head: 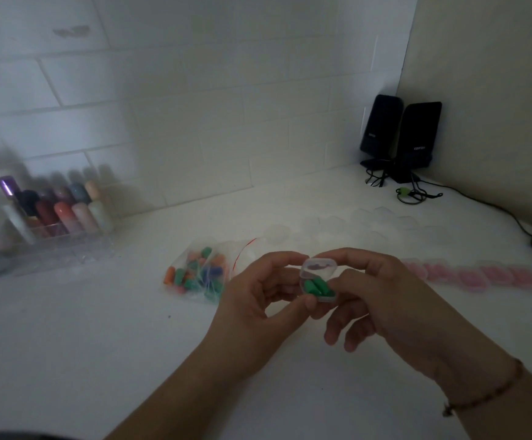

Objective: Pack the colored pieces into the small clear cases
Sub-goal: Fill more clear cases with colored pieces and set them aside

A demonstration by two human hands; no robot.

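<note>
Two hands, left and right; one open clear case holding two green pieces; one bag of mixed pieces; two black speakers; roughly six pink-filled cases, blurred.

White counter (bag, cases, speakers)

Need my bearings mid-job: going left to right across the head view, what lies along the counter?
Bottle organizer → bag of colored pieces → left hand → small clear case → right hand → row of pink-filled cases.
</note>
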